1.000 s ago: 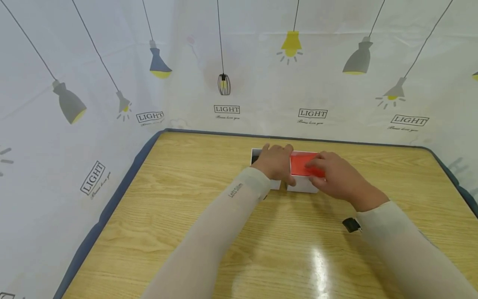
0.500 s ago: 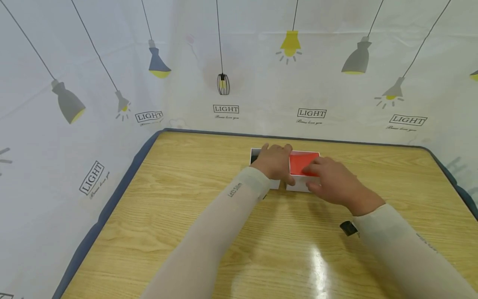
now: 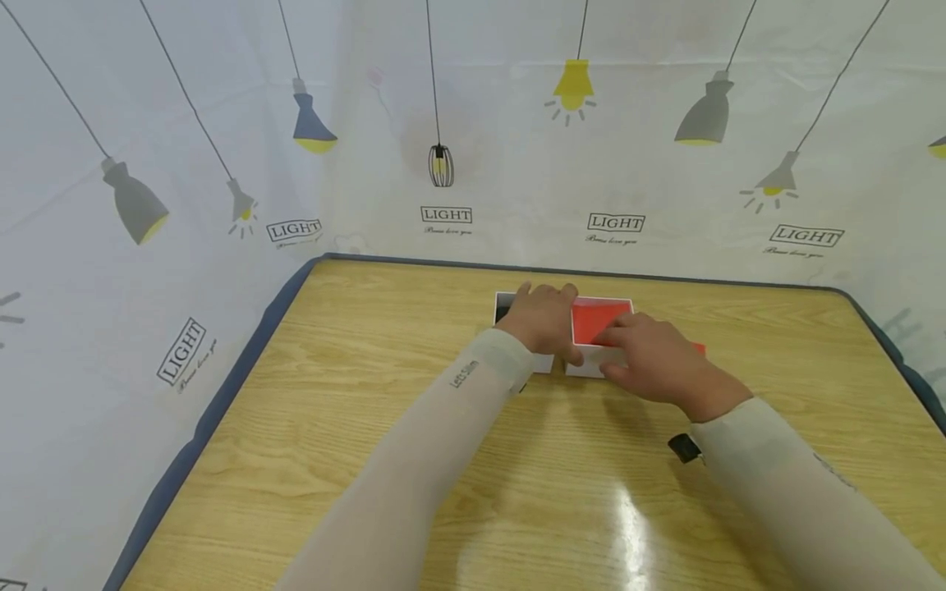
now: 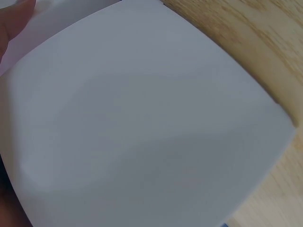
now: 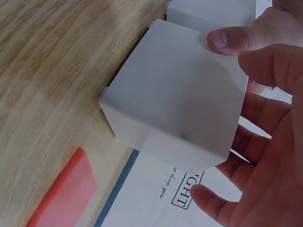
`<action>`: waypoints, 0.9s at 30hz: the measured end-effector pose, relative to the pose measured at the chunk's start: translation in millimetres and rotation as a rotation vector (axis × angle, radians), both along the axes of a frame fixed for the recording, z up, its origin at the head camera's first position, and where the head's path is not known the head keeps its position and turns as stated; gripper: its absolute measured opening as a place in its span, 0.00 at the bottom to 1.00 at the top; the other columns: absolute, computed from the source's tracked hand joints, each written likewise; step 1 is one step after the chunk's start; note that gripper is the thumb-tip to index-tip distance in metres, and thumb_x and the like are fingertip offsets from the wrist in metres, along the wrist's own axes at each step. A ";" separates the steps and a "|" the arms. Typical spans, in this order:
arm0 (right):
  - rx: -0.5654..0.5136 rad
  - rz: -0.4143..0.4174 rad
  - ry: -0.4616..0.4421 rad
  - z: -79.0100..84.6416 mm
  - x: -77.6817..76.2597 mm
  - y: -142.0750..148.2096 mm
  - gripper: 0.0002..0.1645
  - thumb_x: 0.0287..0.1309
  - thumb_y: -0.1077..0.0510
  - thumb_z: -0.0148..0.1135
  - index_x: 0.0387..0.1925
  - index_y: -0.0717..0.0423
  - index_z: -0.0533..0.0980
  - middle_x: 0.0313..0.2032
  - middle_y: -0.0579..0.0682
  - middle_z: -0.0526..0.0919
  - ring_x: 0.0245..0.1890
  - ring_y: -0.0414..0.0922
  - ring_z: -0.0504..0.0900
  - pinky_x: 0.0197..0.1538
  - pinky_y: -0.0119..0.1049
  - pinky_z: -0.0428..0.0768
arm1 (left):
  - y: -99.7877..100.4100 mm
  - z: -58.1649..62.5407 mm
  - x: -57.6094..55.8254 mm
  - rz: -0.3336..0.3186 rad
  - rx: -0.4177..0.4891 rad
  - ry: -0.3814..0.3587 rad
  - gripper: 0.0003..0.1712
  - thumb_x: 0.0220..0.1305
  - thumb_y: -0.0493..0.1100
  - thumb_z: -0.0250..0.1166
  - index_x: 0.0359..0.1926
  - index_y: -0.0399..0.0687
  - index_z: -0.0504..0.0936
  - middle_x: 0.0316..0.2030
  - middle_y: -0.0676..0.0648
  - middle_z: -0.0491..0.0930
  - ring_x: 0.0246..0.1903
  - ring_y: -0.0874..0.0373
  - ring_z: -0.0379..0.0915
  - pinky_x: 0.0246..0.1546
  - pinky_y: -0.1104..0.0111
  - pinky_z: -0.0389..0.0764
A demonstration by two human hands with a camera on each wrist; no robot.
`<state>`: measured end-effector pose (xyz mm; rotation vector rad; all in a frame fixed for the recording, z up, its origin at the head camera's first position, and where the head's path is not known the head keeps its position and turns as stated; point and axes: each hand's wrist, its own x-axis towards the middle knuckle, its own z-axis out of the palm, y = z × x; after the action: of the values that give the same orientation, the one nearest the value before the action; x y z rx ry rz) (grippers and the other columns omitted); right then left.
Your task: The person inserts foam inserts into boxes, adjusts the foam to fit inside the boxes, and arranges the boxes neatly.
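left hand [image 3: 545,320] lies over the left white box [image 3: 510,310], can't tell if its grip is actually closed on it | right hand [image 3: 650,357] has a grip on the white box with the red insert [image 3: 600,320], thumb on the near wall | both boxes side by side mid wooden surface [image 3: 369,460] | loose red foam piece [image 3: 696,349] just right of that hand

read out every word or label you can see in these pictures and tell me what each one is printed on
"LIGHT": printed in a box, repeated across the white backdrop cloth, for example. The script line under each is too small to read.
"Let's Slim": on the left sleeve, small, so the reading is uncertain.
"GHT": part of the same backdrop print in the right wrist view.
The white boxes show no lettering.
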<state>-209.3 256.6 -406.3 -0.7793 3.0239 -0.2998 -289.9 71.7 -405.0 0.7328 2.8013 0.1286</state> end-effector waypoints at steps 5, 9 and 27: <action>0.022 -0.016 -0.035 1.9 -1.6 -4.2 0.20 0.63 0.57 0.69 0.54 0.61 0.85 0.55 0.57 0.85 0.55 0.57 0.83 0.57 0.58 0.82 | 0.3 -0.7 -0.7 0.002 -0.002 -0.007 0.60 0.50 0.70 0.80 0.77 0.56 0.62 0.68 0.54 0.78 0.73 0.56 0.66 0.81 0.53 0.49; 0.038 -0.025 -0.049 0.7 -3.1 -5.4 0.21 0.62 0.57 0.68 0.54 0.61 0.84 0.55 0.57 0.84 0.55 0.56 0.83 0.57 0.58 0.82 | 0.7 -1.5 -1.1 0.003 -0.006 -0.004 0.61 0.50 0.71 0.80 0.78 0.56 0.61 0.68 0.53 0.78 0.72 0.56 0.66 0.81 0.53 0.49; 0.048 -0.002 -0.036 -4.8 -10.1 -10.4 0.28 0.61 0.54 0.68 0.62 0.58 0.82 0.61 0.57 0.83 0.60 0.61 0.82 0.62 0.65 0.77 | -0.2 -0.3 -0.4 -0.002 0.000 0.003 0.62 0.51 0.71 0.78 0.80 0.55 0.59 0.69 0.53 0.77 0.74 0.56 0.64 0.81 0.51 0.49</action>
<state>-219.4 246.2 -411.1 -0.7586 2.9870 -0.2380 -290.3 71.5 -405.3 0.7359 2.8037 0.1277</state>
